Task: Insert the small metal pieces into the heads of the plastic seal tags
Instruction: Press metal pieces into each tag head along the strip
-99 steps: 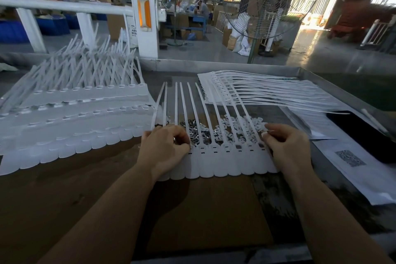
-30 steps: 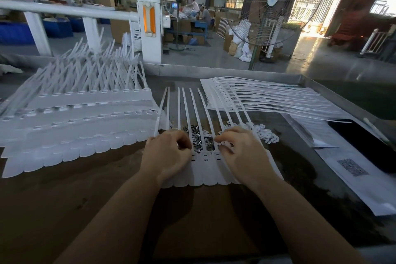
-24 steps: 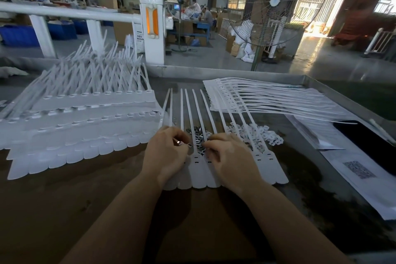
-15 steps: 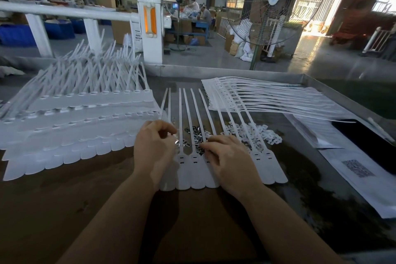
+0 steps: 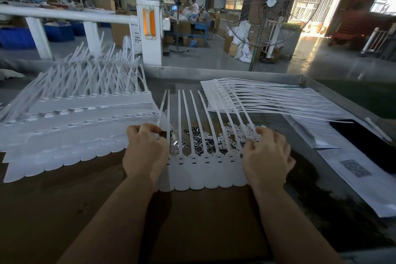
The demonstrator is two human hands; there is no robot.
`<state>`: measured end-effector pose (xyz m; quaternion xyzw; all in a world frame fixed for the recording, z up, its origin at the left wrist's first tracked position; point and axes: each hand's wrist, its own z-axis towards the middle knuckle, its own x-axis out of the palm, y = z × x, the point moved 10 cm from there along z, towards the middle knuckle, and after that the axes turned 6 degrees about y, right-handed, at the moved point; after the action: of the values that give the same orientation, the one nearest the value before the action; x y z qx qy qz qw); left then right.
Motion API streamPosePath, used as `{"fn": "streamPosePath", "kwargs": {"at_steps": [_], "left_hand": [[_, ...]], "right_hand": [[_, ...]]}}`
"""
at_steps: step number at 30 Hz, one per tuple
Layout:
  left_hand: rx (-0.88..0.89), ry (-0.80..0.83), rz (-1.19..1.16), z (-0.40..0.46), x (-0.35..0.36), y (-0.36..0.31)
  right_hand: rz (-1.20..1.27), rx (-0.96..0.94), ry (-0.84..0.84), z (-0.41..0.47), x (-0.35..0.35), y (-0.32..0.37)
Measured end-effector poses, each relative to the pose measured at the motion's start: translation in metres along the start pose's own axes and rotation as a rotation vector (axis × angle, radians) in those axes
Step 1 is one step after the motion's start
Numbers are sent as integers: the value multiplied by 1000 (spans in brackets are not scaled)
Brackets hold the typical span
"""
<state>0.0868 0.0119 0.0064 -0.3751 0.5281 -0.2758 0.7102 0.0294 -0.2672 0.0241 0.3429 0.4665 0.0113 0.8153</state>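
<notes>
The left hand [image 5: 145,152] sits at the left end of a strip of joined seal tags [image 5: 205,169], its fingers curled and pinching the leftmost tag's thin tail near its head. The right hand [image 5: 266,156] rests on the strip's right end, fingers bent down onto the tag heads; whether it holds anything between them cannot be told. The strip lies flat on the table [image 5: 64,210] in front of the person, its rounded flags toward the person and its long tails running away, fanning slightly rightward. Under those tails, between the hands, lies a heap of small metal pieces [image 5: 192,138], with small white plastic bits [image 5: 235,133] just to its right. Stacked tag strips [image 5: 64,126] lie to the left, tails tilted upward. Another flat stack [image 5: 257,98] lies far right, tails pointing right, beside printed papers [image 5: 353,169].
</notes>
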Motion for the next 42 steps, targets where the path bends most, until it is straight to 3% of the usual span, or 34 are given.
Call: {"fn": "streamPosePath", "kwargs": {"at_steps": [4,12,18,25,33,42], "left_hand": [[-6,-13,-25,-1,-1,2],[62,-97,-110,-3,-9,-4],[43,-93,-220,-1,-14,-1],[39,-115,-301,2,-20,1],[-55,-61,-346,15,-20,19],[-115,4,-676,15,-9,22]], "right_hand": [[18,122,124,6,10,-18],[277,57,84,12,1,-18],[642,126,199,20,1,-33],[770,165,283,25,15,-35],[927,159,239,28,12,-36],[996,135,134,31,3,-35]]}}
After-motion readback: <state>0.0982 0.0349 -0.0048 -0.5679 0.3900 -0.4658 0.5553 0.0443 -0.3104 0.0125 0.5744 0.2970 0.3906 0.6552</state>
